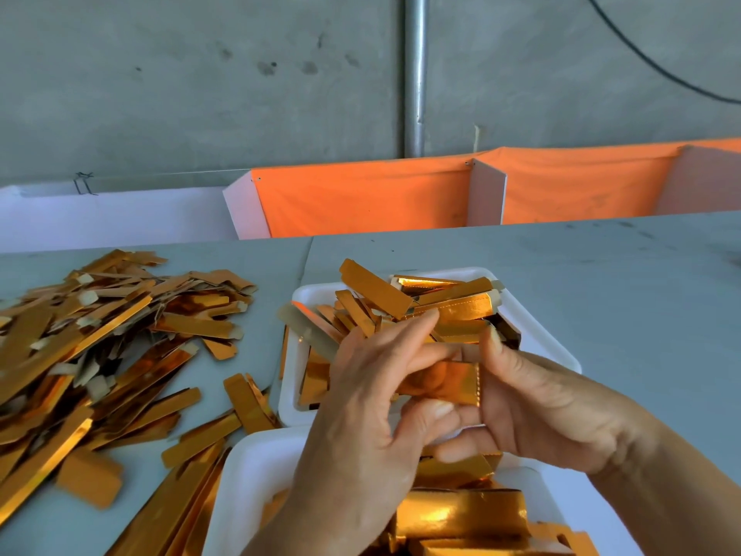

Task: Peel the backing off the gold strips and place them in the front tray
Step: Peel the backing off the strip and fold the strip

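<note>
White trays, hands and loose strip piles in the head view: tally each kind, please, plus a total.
White trays: 2, far tray and near tray
Hands: 2, left hand and right hand, both holding one gold strip
Loose strip piles on the table: 1
Total: 5

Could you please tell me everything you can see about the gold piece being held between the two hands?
The held gold piece is a shiny, foil-like rectangle with a row of small perforations along its right edge. It lies roughly level above the gap between the far white tray and the near white tray. The left hand and right hand both pinch it; fingers hide its left end.
</note>
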Demonstrator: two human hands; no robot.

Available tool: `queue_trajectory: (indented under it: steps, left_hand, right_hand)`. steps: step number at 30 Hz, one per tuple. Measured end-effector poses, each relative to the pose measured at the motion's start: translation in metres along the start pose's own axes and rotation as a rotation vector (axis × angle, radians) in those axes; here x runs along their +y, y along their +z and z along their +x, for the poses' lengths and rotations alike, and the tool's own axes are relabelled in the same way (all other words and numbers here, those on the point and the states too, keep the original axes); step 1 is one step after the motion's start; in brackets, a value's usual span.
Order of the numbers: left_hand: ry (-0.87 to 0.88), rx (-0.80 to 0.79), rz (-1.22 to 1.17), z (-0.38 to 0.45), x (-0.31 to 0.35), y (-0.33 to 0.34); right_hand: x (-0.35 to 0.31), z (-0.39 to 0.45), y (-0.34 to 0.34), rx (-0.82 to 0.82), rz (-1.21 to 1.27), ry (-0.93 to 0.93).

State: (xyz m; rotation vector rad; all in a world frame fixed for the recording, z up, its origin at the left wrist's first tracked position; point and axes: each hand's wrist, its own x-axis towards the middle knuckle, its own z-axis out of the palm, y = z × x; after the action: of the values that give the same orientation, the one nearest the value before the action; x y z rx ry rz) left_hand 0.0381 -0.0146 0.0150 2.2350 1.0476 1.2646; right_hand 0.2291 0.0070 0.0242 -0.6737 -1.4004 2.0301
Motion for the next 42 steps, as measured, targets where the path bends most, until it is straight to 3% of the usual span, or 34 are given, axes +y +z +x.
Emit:
queue_trajectory:
  steps: [4,7,11,15,17,24,35,37,42]
  left_hand:
    - [0.044,-0.069,-0.011,-0.001,0.005,0.003]
    - [-0.032,0.089,-0.127,-0.001,0.002,0.004]
    - [-0.215,0.200,-0.440,0.001,-0.009,0.005]
    - [-0.230,0.199,-0.393,0.002,-0.010,0.007]
    - [-0.249,0.189,-0.407,0.003,-0.012,0.005]
    - [-0.236,0.020,-0.399,0.002,-0.004,0.003]
    - [-0.227,-0.168,-0.403,0.002,0.000,-0.004]
    - [-0.224,-0.156,-0.320,0.001,-0.001,-0.001]
    - [-0.074,-0.019,0.180,-0.001,-0.004,0.009]
  right_hand:
    - [0.000,0.001,-0.002,0.111,0.004,-0.038]
    - [0.000,0.004,0.000,0.235,-0.046,-0.048]
    - [0.001,0.010,0.013,0.236,-0.301,-0.057]
    - [0.012,0.020,0.024,0.315,-0.663,-0.045]
    - [0.010,0.019,0.026,0.345,-0.721,-0.050]
    - [-0.008,0.003,0.014,0.565,-0.470,-0.265]
    - [-0.009,0.003,0.014,0.441,-0.315,-0.349]
    - [-0.008,0.004,0.014,0.481,-0.335,-0.342]
    - [-0.006,0.006,0.014,0.554,-0.298,-0.290]
